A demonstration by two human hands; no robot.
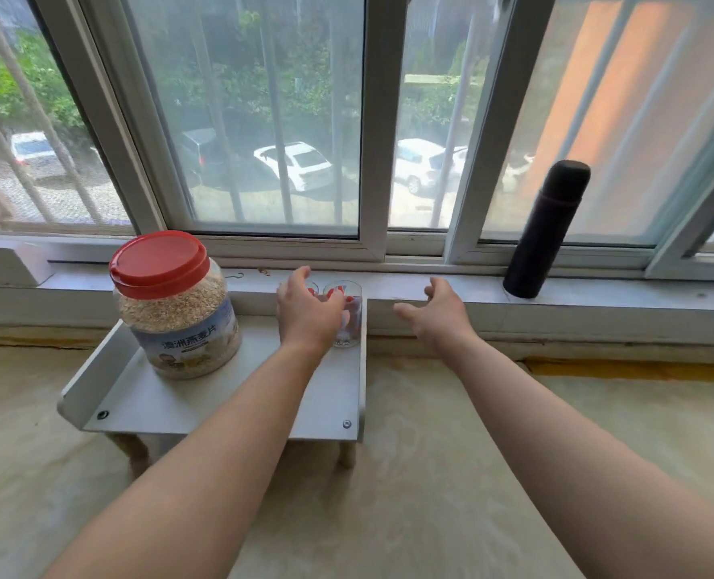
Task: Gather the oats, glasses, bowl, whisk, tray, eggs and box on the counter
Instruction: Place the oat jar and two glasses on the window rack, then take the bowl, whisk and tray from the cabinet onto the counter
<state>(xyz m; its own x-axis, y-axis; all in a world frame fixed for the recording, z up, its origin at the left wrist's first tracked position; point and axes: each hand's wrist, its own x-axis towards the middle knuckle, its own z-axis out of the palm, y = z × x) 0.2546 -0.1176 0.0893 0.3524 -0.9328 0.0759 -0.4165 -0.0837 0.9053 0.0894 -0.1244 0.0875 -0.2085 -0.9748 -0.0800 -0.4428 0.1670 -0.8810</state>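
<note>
A clear oats jar (177, 307) with a red lid stands on the left of a small white raised shelf (146, 394). At the shelf's back right corner stand clear glasses (349, 323) with red marks. My left hand (307, 313) reaches over them, its fingers curled round the nearer glass; how firm the hold is cannot be made out. My right hand (434, 313) hovers to the right of the shelf, fingers loosely spread, holding nothing.
A black thermos flask (545, 231) stands on the white window sill (618, 298) at the right. The shelf sits on a pale marbled counter (409, 474). A barred sliding window fills the back.
</note>
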